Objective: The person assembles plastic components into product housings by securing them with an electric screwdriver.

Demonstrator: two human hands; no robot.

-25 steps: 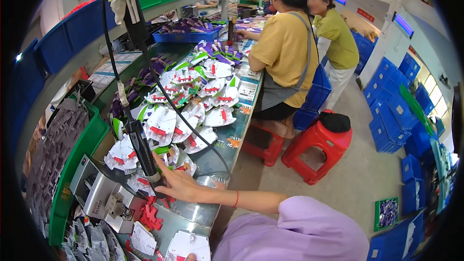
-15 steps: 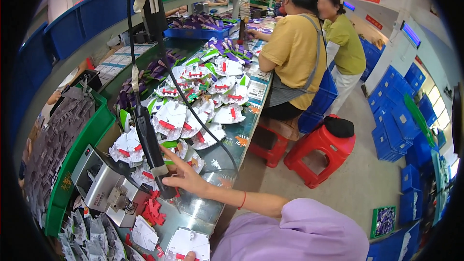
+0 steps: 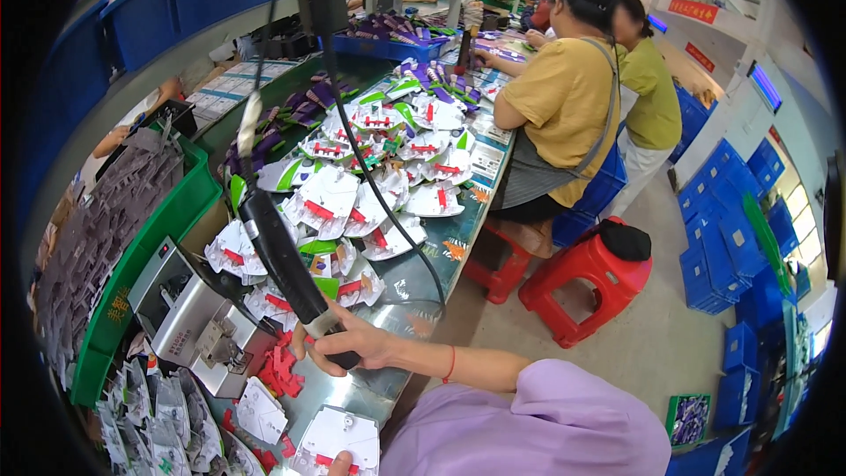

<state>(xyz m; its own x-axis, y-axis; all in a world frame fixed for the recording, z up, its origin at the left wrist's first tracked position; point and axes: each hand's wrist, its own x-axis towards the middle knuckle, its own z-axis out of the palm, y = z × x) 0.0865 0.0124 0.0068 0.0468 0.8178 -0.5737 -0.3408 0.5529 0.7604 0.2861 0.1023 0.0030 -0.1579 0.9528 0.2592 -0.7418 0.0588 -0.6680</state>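
The right hand (image 3: 352, 345), clamped on the hanging black driver (image 3: 282, 260), is drawing it nearer the metal press (image 3: 189, 326) than before, while the left hand (image 3: 339, 465) is barely showing, its grip impossible to tell.

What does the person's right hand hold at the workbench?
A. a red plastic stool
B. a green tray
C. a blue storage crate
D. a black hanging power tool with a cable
D: the right hand is closed around the lower end of the black hanging power tool, whose cable runs upward.
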